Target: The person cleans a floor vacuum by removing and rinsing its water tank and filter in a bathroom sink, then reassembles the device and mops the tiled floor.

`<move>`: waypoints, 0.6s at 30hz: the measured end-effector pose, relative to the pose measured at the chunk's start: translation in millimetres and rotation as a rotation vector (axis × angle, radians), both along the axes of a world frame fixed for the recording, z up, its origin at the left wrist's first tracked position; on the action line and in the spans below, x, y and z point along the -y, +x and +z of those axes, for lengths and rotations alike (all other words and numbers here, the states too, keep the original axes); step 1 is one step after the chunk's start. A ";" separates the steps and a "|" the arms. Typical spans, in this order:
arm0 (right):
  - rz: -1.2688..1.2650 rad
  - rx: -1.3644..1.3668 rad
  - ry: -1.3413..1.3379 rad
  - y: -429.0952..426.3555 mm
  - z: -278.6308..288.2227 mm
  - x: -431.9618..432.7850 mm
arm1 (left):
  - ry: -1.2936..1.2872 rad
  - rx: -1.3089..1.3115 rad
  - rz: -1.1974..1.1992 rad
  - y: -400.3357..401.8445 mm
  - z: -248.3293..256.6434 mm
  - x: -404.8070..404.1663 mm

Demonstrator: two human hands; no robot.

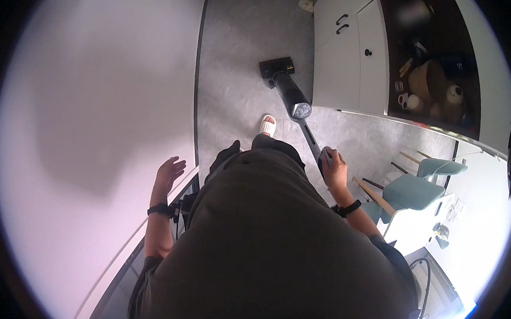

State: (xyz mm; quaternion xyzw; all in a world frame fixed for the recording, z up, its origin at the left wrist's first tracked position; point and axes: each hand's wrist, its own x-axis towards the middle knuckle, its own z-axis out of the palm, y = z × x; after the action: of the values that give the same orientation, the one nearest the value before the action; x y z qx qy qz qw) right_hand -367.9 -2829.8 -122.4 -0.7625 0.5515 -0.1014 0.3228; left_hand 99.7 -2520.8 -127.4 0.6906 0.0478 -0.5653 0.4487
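Note:
My right hand (334, 168) grips the handle of an upright floor cleaner (292, 93), which slants away from me across the grey floor (238, 53). Its wide black floor head (277, 68) rests on the floor ahead of my white slipper (268, 125). A lit round display shows on top of the machine's body. On the other side, my left hand (170, 173) hangs beside the white wall with its fingers apart and nothing in it. Both wrists wear black bands.
A white cabinet (337, 61) with black handles stands right of the floor head. Its dark open shelf (437, 22) holds a woven basket (425, 79) and small items. Green chairs (412, 191) and a white table (415, 226) are at the right. The white wall (93, 90) runs along my left.

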 end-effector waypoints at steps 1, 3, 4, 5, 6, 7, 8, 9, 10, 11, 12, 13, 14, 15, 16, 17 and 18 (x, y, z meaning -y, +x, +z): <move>-0.008 0.037 0.005 2.4 1.8 -3.8 | 0.010 -0.001 0.019 -1.2 -0.3 -13.4; -0.038 0.080 0.022 8.3 7.8 -10.0 | 0.000 0.001 0.020 -5.2 -2.1 -36.8; -0.050 0.069 0.023 8.3 3.4 -13.0 | 0.005 -0.010 0.025 -6.0 -6.4 -44.9; -0.061 0.058 0.027 9.2 -1.7 -16.7 | 0.013 -0.021 0.032 -8.2 -9.7 -54.1; -0.073 0.047 0.030 10.5 -4.8 -21.5 | 0.020 -0.032 0.038 -9.5 -13.5 -63.5; -0.105 0.093 0.034 10.9 -5.6 -28.1 | -0.008 -0.035 0.022 -9.9 -18.9 -73.1; -0.145 0.086 0.077 11.4 -7.3 -33.9 | -0.018 -0.018 -0.004 -11.5 -18.3 -75.0; -0.186 0.080 0.117 11.6 -9.0 -40.7 | -0.031 -0.001 -0.031 -14.7 -15.5 -73.0; -0.228 0.074 0.157 11.1 -10.9 -48.1 | -0.044 0.017 -0.058 -14.3 -16.0 -73.0; -0.297 0.044 0.222 8.8 -13.7 -56.9 | -0.030 0.017 -0.070 -9.3 -28.4 -79.7; -0.312 0.025 0.276 4.1 -21.9 -66.2 | -0.011 0.043 -0.110 -8.5 -32.7 -80.0; -0.328 0.006 0.331 -1.4 -32.9 -76.5 | 0.009 0.069 -0.149 -8.2 -36.7 -80.1; -0.344 -0.022 0.385 -6.8 -43.3 -88.6 | 0.029 0.087 -0.186 -8.3 -43.4 -80.7; -0.332 0.003 0.392 -12.1 -52.4 -102.3 | 0.014 0.102 -0.231 -8.2 -47.5 -82.4; -0.351 -0.047 0.409 -17.3 -59.4 -116.3 | 0.039 0.116 -0.258 -8.9 -51.6 -83.1; -0.336 -0.028 0.411 -29.1 -78.7 -133.0 | 0.029 0.107 -0.276 -9.6 -60.3 -89.8; -0.319 -0.006 0.421 -36.6 -86.6 -150.0 | 0.026 0.101 -0.294 -9.4 -64.7 -100.6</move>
State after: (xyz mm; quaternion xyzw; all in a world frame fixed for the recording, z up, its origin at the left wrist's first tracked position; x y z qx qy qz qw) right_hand -404.5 -2679.8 -209.0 -0.5821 0.6747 -0.0317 0.4527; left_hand 90.4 -2420.2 -192.2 0.7234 -0.0689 -0.5887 0.3540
